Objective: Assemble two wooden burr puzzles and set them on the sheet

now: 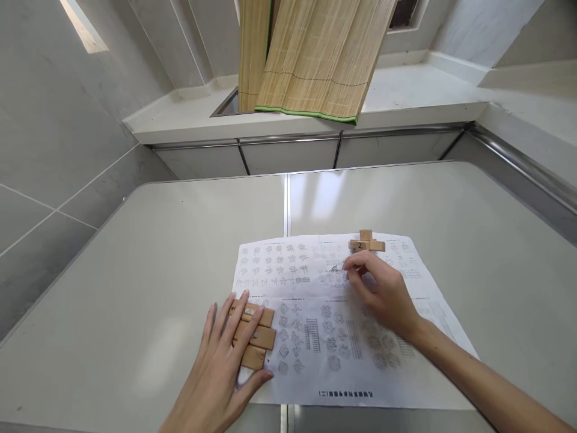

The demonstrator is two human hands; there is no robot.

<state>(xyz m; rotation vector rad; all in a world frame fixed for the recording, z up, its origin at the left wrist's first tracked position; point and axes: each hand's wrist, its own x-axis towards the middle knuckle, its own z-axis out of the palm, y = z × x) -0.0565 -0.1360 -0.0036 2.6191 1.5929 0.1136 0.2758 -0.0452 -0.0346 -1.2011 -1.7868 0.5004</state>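
Our left hand (220, 367) lies flat, fingers spread, on the loose wooden pieces (253, 334) at the instruction sheet's (315, 373) near left corner. Our right hand (383, 294), fingers curled together and empty, reaches toward the half-built wooden cross (366, 243) at the sheet's far edge. It looks mid-assembly; seating another piece needs careful alignment.

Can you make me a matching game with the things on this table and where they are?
Things:
1. left hand
2. right hand
3. wooden cross piece
4. bamboo mat

Places:
A. at the far edge of the printed sheet
B. hanging over the back counter
C. flat on the loose wooden blocks
D. fingertips on the sheet, just below the cross piece

Pairs: 1-C, 2-D, 3-A, 4-B
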